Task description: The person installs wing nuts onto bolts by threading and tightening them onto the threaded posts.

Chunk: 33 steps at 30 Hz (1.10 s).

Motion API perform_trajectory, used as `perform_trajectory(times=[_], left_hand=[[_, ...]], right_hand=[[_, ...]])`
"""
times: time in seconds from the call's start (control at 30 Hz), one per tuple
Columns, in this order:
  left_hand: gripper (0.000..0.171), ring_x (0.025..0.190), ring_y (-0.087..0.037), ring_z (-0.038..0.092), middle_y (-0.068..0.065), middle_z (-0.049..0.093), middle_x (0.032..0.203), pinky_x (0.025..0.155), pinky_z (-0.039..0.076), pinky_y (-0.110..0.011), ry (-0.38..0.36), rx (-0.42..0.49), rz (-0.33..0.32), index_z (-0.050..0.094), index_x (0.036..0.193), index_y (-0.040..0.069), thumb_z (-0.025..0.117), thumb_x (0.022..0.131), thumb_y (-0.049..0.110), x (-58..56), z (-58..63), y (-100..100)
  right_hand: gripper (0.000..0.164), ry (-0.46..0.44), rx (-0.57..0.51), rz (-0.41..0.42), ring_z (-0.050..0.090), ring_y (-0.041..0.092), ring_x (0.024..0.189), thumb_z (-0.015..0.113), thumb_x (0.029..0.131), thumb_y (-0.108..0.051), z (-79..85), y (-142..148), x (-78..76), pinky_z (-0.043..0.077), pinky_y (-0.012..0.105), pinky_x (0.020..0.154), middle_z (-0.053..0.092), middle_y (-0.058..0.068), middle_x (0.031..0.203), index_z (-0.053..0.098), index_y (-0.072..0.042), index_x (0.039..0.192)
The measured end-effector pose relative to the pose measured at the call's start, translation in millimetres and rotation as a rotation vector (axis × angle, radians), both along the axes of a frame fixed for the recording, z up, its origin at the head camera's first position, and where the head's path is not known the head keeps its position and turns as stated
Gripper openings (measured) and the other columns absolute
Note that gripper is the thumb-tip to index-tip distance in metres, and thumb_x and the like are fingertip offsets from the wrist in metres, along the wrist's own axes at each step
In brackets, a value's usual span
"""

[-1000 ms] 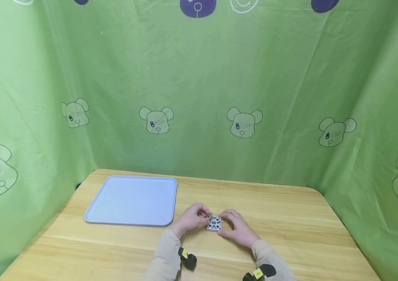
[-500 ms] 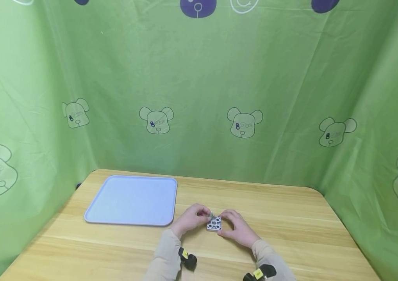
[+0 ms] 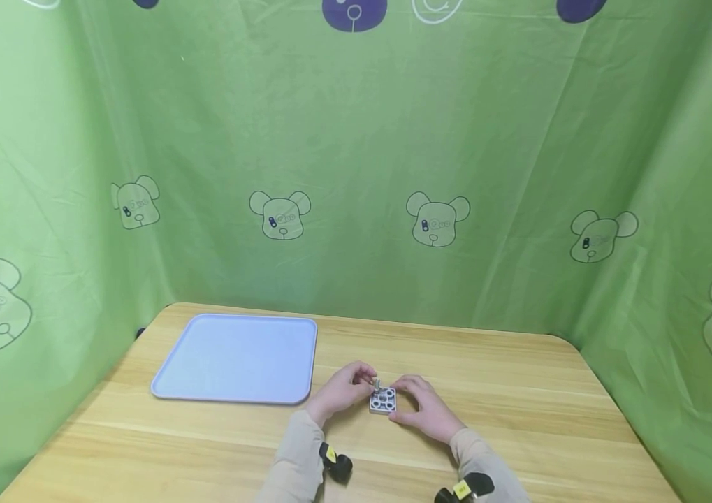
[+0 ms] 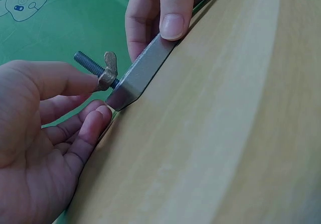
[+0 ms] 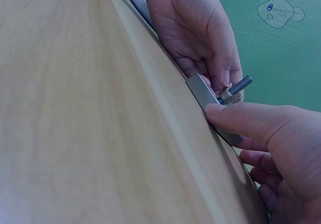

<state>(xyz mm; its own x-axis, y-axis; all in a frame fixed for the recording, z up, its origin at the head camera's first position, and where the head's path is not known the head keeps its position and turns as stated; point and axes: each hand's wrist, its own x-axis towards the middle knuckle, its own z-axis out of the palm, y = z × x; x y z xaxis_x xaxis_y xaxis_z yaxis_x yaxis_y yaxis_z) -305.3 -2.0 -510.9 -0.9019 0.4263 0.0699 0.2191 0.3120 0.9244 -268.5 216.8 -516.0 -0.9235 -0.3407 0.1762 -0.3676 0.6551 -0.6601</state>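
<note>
A small square metal block (image 3: 383, 405) with round holes at its corners lies on the table between both hands. From its far left corner rises a threaded bolt (image 4: 86, 62), and a wing nut (image 4: 107, 72) sits low on it, close over the block's face. My left hand (image 3: 342, 392) is at the wing nut, a digit against its lobe; the other fingers curl beside the block's corner. With thumb and fingers on opposite edges, my right hand (image 3: 429, 411) grips the block from the right. The left fingers partly hide the nut in the right wrist view.
A pale blue tray (image 3: 237, 399) lies on the wooden table (image 3: 519, 391), left of the hands. Green curtains (image 3: 356, 140) with bear prints surround the table at the back and sides. Each sleeved wrist carries a black camera.
The left fingers have shifted slightly up and away from the bolt, after working close at the wing nut. The right hand and the block have stayed in place.
</note>
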Motion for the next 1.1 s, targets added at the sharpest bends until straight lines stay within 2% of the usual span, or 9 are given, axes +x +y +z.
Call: perform_trajectory(times=[0.13,0.3,0.73,0.87,1.1], left_hand=[[0.019,0.086,-0.014,0.052,-0.003,0.058,0.093,0.077,0.043,-0.027,-0.046,0.045,0.023,0.057,0.102,0.005,0.065,0.085,0.01,0.7,0.7,-0.2],[0.016,0.084,-0.013,0.051,-0.003,0.058,0.09,0.077,0.043,-0.026,-0.019,0.045,0.02,0.058,0.095,0.003,0.067,0.081,0.006,-0.2,-0.2,0.1],[0.027,0.087,-0.014,0.056,-0.012,0.065,0.099,0.08,0.047,-0.027,-0.025,0.042,-0.03,0.065,0.101,0.001,0.073,0.074,0.002,-2.1,0.0,0.0],[0.025,0.088,-0.015,0.056,-0.011,0.065,0.099,0.082,0.048,-0.029,-0.007,0.022,-0.03,0.066,0.1,0.003,0.074,0.076,0.005,-1.9,0.6,0.1],[0.016,0.093,-0.014,0.055,-0.006,0.062,0.103,0.088,0.047,-0.034,0.042,-0.053,-0.014,0.069,0.1,0.008,0.069,0.085,0.013,-0.5,-0.2,-0.2]], right_hand=[[0.056,0.007,-0.003,0.005,0.049,0.036,0.126,0.079,0.076,-0.037,0.2,-0.2,0.2,0.033,0.06,0.109,0.055,0.013,0.132,0.061,-0.008,0.122],[0.055,0.012,-0.002,0.005,0.049,0.035,0.126,0.079,0.076,-0.036,0.1,0.0,0.4,0.033,0.059,0.109,0.055,0.012,0.131,0.062,-0.009,0.121],[0.056,-0.004,-0.012,-0.005,0.048,0.035,0.127,0.079,0.076,-0.037,1.8,-0.6,0.9,0.033,0.06,0.11,0.055,0.012,0.132,0.062,-0.009,0.122],[0.056,0.001,-0.01,-0.001,0.048,0.035,0.127,0.079,0.076,-0.037,1.2,-0.3,0.5,0.033,0.06,0.11,0.055,0.012,0.131,0.061,-0.009,0.122],[0.057,0.012,0.008,0.005,0.048,0.036,0.127,0.078,0.077,-0.039,-1.0,0.8,-0.2,0.033,0.06,0.109,0.055,0.012,0.132,0.061,-0.009,0.123]])
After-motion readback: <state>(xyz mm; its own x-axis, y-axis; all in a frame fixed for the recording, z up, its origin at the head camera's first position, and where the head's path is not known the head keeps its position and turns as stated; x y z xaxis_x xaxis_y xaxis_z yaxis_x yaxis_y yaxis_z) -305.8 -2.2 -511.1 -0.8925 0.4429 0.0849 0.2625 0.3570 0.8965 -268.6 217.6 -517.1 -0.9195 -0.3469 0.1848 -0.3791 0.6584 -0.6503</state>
